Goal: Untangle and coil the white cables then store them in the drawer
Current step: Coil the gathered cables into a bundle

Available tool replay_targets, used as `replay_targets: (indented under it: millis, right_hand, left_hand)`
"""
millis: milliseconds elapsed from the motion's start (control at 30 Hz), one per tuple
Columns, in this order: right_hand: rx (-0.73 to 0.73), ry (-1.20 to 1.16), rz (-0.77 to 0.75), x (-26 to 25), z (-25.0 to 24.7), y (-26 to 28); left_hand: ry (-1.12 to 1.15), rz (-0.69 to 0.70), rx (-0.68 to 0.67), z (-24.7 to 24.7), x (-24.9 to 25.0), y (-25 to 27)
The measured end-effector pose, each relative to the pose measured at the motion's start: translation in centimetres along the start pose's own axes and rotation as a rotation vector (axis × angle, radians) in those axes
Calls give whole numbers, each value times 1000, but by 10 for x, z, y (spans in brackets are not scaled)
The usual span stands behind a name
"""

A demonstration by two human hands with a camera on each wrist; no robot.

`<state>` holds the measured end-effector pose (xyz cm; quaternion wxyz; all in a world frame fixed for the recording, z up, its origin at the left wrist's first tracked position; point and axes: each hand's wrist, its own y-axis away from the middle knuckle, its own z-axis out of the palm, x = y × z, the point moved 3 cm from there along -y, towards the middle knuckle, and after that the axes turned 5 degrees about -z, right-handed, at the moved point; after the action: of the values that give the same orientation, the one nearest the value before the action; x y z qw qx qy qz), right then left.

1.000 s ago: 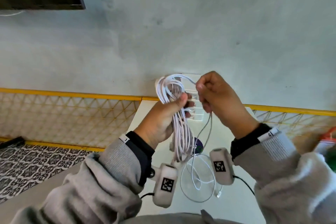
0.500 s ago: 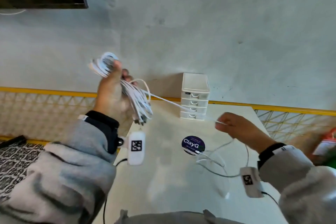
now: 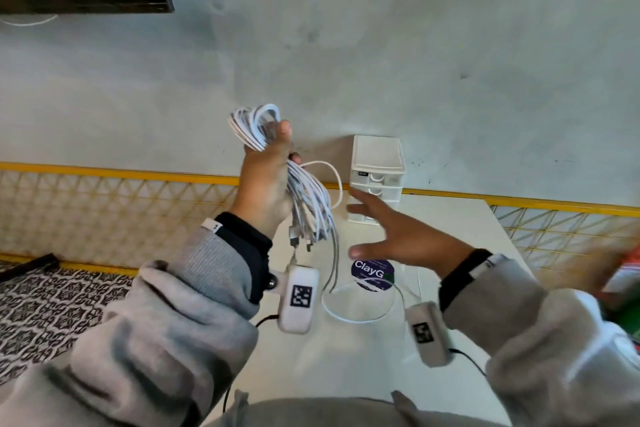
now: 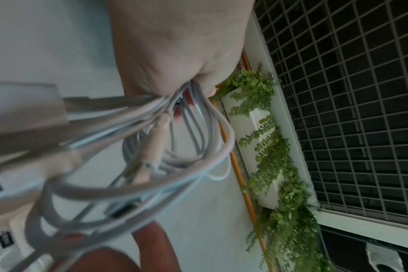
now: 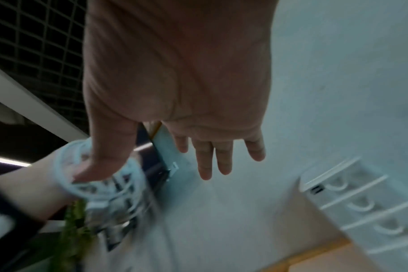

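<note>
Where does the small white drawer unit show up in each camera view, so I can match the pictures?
Head: drawer unit stands at centre, against the wall, behind the open right hand.
Left wrist: a blurred white edge at lower left may be it; cannot tell.
Right wrist: lower right, drawers shut.
Shared landmark: the white cable bundle that the left hand grips.

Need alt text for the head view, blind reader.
Left hand grips a bundle of white cables raised above a white table; the open right hand reaches toward a small white drawer unit against the wall.
</note>
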<state>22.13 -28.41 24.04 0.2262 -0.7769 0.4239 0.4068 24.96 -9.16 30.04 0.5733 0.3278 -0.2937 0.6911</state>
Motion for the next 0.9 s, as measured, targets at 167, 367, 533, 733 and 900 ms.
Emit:
replay_targets:
  millis: [167,367,533,733,900]
  right_hand:
    - [40,-84,-61,-5,34,-8]
    - [-168,427,68,12,45,30]
    - [-59,549,-244,-68,34,38]
    - [518,427,-235,-94,-19,19]
    - [566,272,-161,-81,-36,22]
  left_hand:
    - [83,-71,-66,11,-1,9]
    - [51,380,347,-24,38,-3]
    - [-432,538,101,-8,8,15]
    - [-610,234,-182,22,-37,39]
    - [-517,-75,-591,31,-53,50]
